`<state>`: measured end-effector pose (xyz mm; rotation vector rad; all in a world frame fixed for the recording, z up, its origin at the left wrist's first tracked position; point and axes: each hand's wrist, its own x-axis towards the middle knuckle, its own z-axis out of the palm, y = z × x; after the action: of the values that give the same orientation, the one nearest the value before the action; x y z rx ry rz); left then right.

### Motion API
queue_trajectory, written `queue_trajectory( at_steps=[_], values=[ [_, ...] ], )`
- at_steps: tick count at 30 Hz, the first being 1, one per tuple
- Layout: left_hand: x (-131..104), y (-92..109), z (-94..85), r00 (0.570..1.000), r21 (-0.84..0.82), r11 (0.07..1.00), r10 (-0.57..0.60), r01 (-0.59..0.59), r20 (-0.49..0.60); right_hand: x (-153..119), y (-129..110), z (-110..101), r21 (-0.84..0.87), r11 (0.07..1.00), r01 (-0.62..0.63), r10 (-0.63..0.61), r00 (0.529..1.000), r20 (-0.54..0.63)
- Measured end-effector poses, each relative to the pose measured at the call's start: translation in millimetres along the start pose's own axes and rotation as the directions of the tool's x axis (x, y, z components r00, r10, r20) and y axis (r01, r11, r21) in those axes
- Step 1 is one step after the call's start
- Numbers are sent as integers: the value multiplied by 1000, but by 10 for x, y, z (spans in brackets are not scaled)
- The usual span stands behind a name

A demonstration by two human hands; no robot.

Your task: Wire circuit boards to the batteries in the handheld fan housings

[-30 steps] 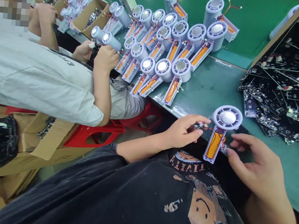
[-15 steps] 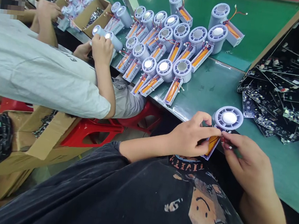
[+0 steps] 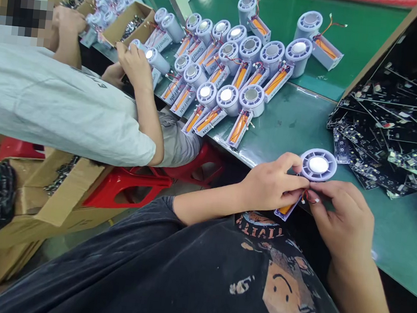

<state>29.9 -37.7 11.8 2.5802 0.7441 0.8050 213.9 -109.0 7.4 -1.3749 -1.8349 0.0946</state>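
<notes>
At the edge of the green table, a pale purple fan unit (image 3: 318, 165) has its round head toward the table and its open handle, with an orange part inside, toward my body. My left hand (image 3: 274, 182) is closed round the handle just below the head. My right hand (image 3: 343, 214) pinches the thin red and black wires (image 3: 305, 196) beside the handle. The fingertips of both hands meet under the fan head and partly hide the handle and the wire ends.
Many similar fan units (image 3: 253, 99) stand on the table (image 3: 293, 120) at upper middle. A box of black circuit boards (image 3: 395, 130) lies at right. A co-worker in a pale shirt (image 3: 69, 104) sits at left, near a carton (image 3: 129, 23) and red stools (image 3: 128, 185).
My right hand has moved slightly in against my left fingertips. The handle's lower end has shifted a little left. The co-worker's hand has lifted off a fan unit and moved left.
</notes>
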Motion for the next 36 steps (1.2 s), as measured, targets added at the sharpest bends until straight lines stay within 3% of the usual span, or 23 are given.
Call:
queue_trajectory(
  at_steps=[11, 19, 27, 33, 36],
  values=[
    [10, -83, 41, 996, -184, 982, 28, -42, -81, -22, -47, 105, -46, 993, 106, -111, 986, -125],
    [43, -136, 58, 989, -380, 925, -68, 12, -134, 26, -46, 94, 39, 996, -81, 85, 990, -112],
    [62, -179, 85, 950, -624, 754, -307, 203, -62, 39, 7, 66, 147, 988, -36, 24, 997, 80],
    [84, -221, 86, 937, -692, 677, -348, 252, 1, 32, -20, 92, 32, 997, -68, 70, 995, -69],
    [85, -225, 106, 939, -696, 675, -344, 245, -2, 34, -56, 121, 4, 999, -37, 37, 996, -82]
  ],
)
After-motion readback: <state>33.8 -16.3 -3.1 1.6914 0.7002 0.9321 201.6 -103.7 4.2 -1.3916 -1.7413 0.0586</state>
